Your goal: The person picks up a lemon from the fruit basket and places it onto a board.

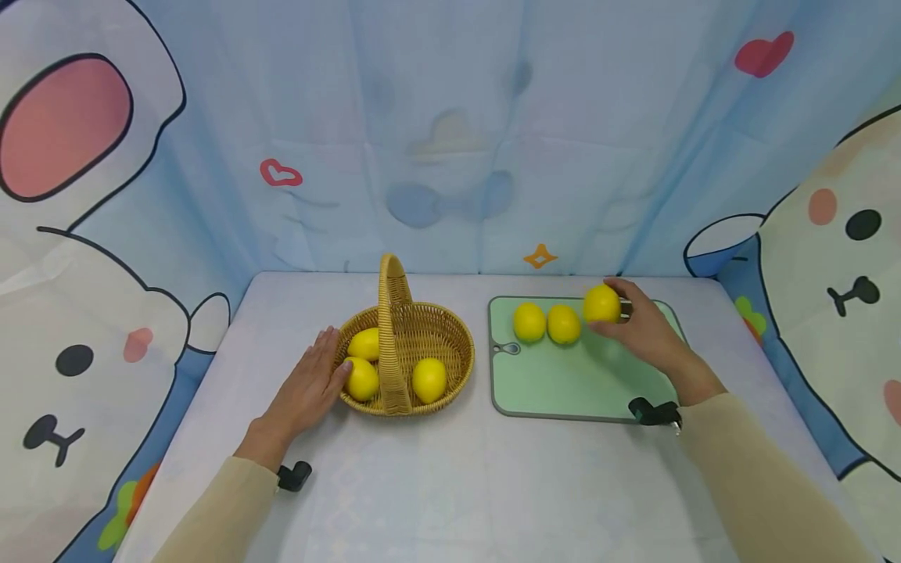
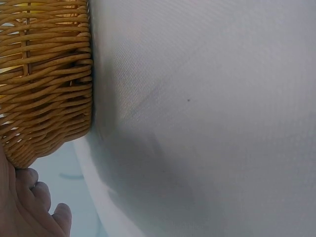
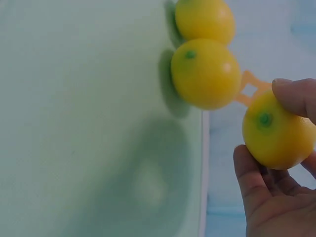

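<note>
My right hand point(image 1: 644, 332) pinches a yellow lemon point(image 1: 601, 303) between thumb and fingers. In the right wrist view that lemon point(image 3: 276, 131), with a green stem tip, hangs above the green cutting board point(image 1: 563, 383), its shadow cast on the board. Two more lemons, one point(image 1: 529, 322) left of the other point(image 1: 564, 324), lie side by side near the board's back edge. A wicker basket point(image 1: 393, 344) with a tall handle stands to the left, three lemons point(image 1: 429, 381) inside. My left hand point(image 1: 303, 395) rests with straight fingers against the basket's left side.
The board lies flat on a white-covered table point(image 1: 450, 485), a small gap to the right of the basket. Behind the table hangs a blue cartoon-print curtain point(image 1: 450, 117), which continues down both sides.
</note>
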### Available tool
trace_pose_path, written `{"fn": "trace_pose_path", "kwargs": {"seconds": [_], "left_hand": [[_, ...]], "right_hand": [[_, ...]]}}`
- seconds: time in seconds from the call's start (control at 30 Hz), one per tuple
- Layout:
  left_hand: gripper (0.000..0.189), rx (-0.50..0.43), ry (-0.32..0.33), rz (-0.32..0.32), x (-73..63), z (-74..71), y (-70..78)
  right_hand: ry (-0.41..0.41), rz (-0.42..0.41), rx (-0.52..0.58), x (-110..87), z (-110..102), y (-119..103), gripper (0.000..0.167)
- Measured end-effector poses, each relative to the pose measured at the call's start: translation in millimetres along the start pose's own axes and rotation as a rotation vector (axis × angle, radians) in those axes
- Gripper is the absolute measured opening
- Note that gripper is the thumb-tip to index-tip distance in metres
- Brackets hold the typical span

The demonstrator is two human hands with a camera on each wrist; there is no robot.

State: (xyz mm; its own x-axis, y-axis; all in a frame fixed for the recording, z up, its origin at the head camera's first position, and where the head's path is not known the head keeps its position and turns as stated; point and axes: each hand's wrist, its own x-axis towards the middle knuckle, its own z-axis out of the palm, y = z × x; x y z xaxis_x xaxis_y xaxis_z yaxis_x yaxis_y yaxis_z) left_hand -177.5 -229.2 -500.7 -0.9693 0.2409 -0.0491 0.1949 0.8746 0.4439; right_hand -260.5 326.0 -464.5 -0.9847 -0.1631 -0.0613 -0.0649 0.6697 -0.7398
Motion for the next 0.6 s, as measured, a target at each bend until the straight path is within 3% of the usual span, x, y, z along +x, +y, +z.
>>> {"fn": "trace_pose_path", "kwargs": {"seconds": [0.23,0.6], "left_hand": [[0.076,0.001,-0.005,-0.002,0.1,-0.7,0.6],[0.076,-0.004,-0.003,0.004,-0.2,-1.2,0.4]], "right_hand": [[-0.052,0.082,0.002,4.9,2.8,20.1,0.094],[-0.108,0.096,0.025,14.4,11.7,38.0,0.091]]}}
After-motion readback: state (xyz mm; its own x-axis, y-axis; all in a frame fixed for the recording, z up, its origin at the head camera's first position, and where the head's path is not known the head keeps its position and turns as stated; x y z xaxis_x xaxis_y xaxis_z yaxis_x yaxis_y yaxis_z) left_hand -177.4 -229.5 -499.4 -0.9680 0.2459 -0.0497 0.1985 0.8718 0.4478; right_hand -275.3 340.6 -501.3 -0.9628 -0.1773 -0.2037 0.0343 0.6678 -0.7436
